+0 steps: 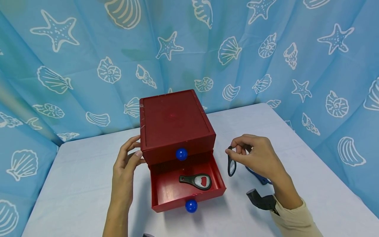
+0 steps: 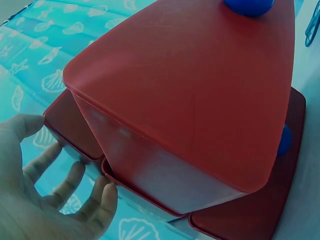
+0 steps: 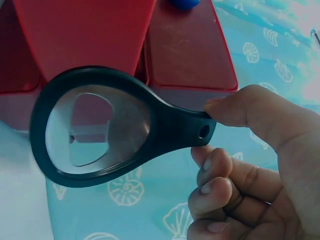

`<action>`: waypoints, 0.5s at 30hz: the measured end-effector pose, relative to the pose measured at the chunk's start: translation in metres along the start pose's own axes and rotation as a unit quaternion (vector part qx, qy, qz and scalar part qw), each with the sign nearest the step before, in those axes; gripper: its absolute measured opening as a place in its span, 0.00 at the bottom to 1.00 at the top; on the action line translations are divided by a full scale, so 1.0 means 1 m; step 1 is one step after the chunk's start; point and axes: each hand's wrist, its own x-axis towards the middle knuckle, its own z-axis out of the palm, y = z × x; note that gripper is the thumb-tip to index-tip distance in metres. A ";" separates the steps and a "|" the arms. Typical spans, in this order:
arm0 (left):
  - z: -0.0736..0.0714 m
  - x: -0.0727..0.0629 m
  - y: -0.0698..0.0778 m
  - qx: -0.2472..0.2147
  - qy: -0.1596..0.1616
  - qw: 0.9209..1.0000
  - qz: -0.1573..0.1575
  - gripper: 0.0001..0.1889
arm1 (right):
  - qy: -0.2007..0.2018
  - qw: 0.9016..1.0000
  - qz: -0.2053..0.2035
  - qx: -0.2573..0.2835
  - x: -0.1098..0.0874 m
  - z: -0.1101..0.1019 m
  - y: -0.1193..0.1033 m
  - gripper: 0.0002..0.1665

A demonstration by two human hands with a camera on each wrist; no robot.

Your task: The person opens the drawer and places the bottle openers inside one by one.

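My right hand (image 1: 257, 154) pinches a black-rimmed bottle opener (image 3: 127, 117) by its holed handle end, between thumb and index finger. The opener hangs in the air, right of the red drawer box (image 1: 174, 118). Its lower drawer (image 1: 165, 194) is pulled out, and a second bottle opener (image 1: 196, 181) lies inside, metal face up. At the box's left side my left hand (image 1: 125, 168) rests with thumb and fingertips touching the edge. The upper drawer, with a blue knob (image 1: 181, 154), is closed.
A dark blue object (image 1: 260, 177), partly hidden by my right hand, lies on the white-covered table (image 1: 88, 177). A blue curtain (image 1: 177, 65) with shell prints hangs behind. The lower drawer's blue knob (image 1: 191, 206) juts toward me.
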 end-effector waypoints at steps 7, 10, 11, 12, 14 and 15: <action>0.000 0.000 0.000 0.004 0.000 1.000 0.000 0.25 | 0.011 1.000 -0.015 0.016 -0.002 -0.001 -0.006 0.08; 0.000 0.000 0.000 -0.002 -0.001 1.000 0.001 0.25 | 0.007 0.999 -0.021 0.028 -0.003 0.000 -0.008 0.09; 0.000 0.000 0.000 -0.003 -0.002 1.000 0.002 0.25 | 0.007 0.999 -0.023 0.031 -0.003 0.000 -0.009 0.09; 0.000 0.000 0.000 -0.004 -0.002 1.000 0.002 0.25 | 0.007 0.999 -0.025 0.032 -0.004 0.000 -0.010 0.09; 0.000 0.000 0.000 -0.006 -0.003 1.000 0.004 0.25 | 0.008 0.999 -0.029 0.039 -0.004 0.000 -0.012 0.10; 0.000 0.000 0.000 -0.006 -0.004 1.000 0.004 0.24 | 0.009 0.999 -0.030 0.044 -0.005 0.000 -0.013 0.10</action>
